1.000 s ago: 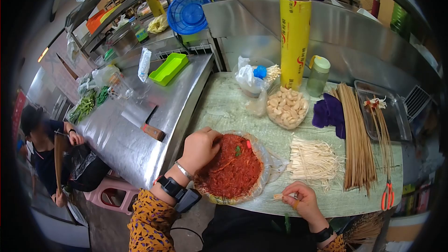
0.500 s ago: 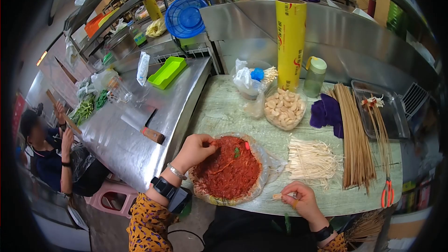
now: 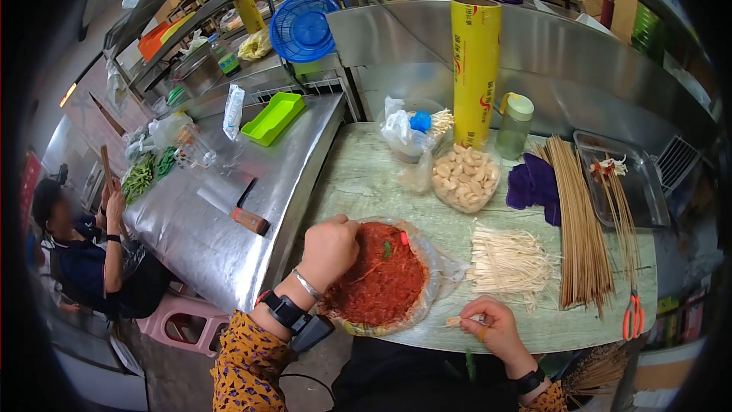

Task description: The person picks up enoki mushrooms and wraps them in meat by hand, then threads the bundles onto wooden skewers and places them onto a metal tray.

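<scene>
My left hand [image 3: 331, 250] is closed over the left rim of a bag-lined bowl of red chopped paste [image 3: 381, 275]; its fingertips are turned away, and what they hold, if anything, is hidden. A green leaf bit and a red piece lie on the paste. My right hand [image 3: 492, 326] is pinched around a small pale bundle [image 3: 454, 322] near the table's front edge, right of the bowl. Just behind it lies a spread of thin white enoki mushrooms [image 3: 511, 261]. Long wooden skewers [image 3: 581, 229] lie to the right of the mushrooms.
Behind are garlic cloves [image 3: 465, 177], a yellow film roll [image 3: 474, 72], a lidded bottle [image 3: 515, 123], a purple cloth [image 3: 534, 189] and a tray [image 3: 648, 210]. Scissors [image 3: 633, 317] lie at right. A cleaver [image 3: 249, 220] rests on the steel counter [image 3: 175, 217], where another person [image 3: 91, 252] sits.
My left hand has turned over and shifted slightly, with its back now up and its fingertips hidden. My right hand stays put. The other person's hands and body have moved.
</scene>
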`<state>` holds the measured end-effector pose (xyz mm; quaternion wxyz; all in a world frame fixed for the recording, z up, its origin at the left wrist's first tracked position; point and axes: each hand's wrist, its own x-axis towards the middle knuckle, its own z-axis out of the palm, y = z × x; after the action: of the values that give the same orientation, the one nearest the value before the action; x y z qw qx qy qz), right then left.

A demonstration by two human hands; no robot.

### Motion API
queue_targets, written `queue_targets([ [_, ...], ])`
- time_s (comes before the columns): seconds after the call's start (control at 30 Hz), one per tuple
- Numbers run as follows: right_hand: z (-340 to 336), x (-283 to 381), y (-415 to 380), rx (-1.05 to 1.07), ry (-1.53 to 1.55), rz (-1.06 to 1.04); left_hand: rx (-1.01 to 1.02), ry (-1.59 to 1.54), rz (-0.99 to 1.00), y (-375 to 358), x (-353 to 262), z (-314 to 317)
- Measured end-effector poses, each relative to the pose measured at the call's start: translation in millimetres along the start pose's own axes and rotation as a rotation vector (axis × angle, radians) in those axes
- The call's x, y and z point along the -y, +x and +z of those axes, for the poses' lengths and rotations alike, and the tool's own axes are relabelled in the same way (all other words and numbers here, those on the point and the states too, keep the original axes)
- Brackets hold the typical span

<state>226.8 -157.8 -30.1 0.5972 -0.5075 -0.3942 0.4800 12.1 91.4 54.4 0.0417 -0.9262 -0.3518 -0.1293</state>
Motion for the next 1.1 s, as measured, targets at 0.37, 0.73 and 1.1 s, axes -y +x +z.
queue_targets([
  [0.37,-0.7,-0.2,-1.2,-0.014,0.009,0.015,0.005,0.216,0.076,7.0,8.7,-12.1],
  [0.73,-1.7,-6.9,-0.6,-0.016,0.014,-0.011,0.389,-1.674,-0.697,-47.5,31.5,-32.0],
  [1.1,1.2,-6.8,-0.3,0.004,-0.092,-0.104,0.281,-2.088,-0.632,-69.4,1.3,-35.5],
])
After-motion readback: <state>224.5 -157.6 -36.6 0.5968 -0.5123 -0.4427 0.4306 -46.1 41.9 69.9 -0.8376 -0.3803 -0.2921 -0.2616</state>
